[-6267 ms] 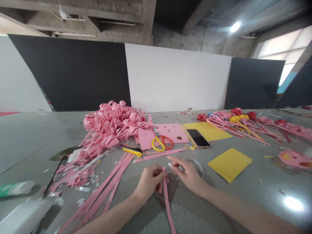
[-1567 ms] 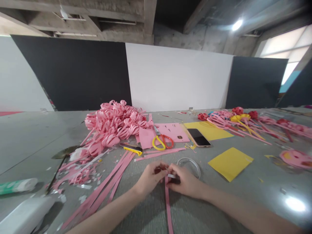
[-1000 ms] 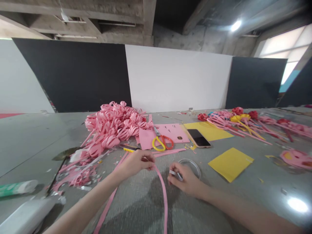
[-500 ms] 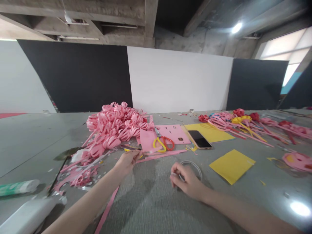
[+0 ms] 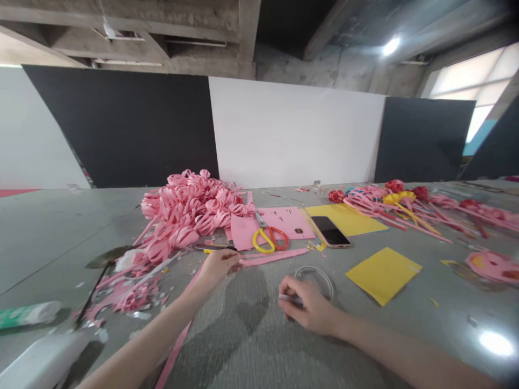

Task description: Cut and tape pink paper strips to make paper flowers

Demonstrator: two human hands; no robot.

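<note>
My left hand (image 5: 219, 266) is closed, thumb and fingers pinched at the near ends of pink paper strips (image 5: 275, 258). A longer pink strip (image 5: 174, 356) runs beside and under my left forearm toward the near edge. My right hand (image 5: 304, 302) is curled around a small pale, greyish-white piece (image 5: 291, 298), too blurred to name. Just behind that hand a clear ring, like a roll of tape (image 5: 329, 281), lies on the table, partly hidden. Scissors (image 5: 271, 237) with one yellow and one red handle rest on a pink sheet (image 5: 290, 224) beyond my hands.
A heap of pink paper-strip balls (image 5: 190, 208) stands at back left, scraps (image 5: 140, 292) before it. A phone (image 5: 330, 232) lies on a yellow sheet (image 5: 365, 222); a smaller yellow sheet (image 5: 385, 275) is nearer. Red, pink and yellow paper pieces (image 5: 399, 200) lie back right.
My right hand has shifted slightly left and a pale piece now shows between its fingers. My left fingers have moved slightly right; more of the long pink strip shows beside my left forearm.
</note>
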